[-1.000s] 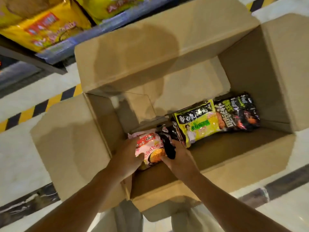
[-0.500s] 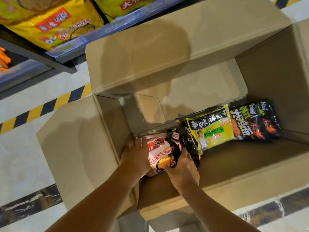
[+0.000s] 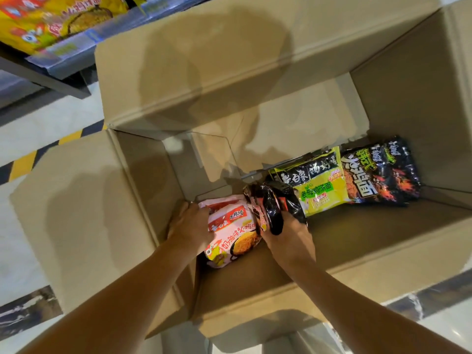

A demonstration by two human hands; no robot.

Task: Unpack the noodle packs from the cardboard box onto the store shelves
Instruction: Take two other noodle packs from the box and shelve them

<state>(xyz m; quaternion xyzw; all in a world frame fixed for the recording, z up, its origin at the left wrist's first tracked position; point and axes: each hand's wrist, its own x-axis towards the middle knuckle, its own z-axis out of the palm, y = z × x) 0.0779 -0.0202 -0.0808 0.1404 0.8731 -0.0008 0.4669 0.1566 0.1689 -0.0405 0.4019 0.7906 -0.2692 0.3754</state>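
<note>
down inside the open cardboard box [image 3: 76, 221], the left hand [image 3: 187, 226] grips the left edge of a pink noodle pack [image 3: 231, 233] while the right hand [image 3: 288, 236] clutches a crumpled black pack [image 3: 272, 208] beside it. farther along the box bottom lie a yellow-green pack [image 3: 319, 185] and a black flame-printed pack [image 3: 380, 172], overlapping. beyond the far flap, a shelf [image 3: 63, 54] carries yellow packs [image 3: 48, 21].

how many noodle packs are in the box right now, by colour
pink and white noodle pack: 1
small glossy black noodle pack: 1
yellow-green noodle pack: 1
large black noodle pack with flame print: 1
total: 4 visible in the brown cardboard box
</note>
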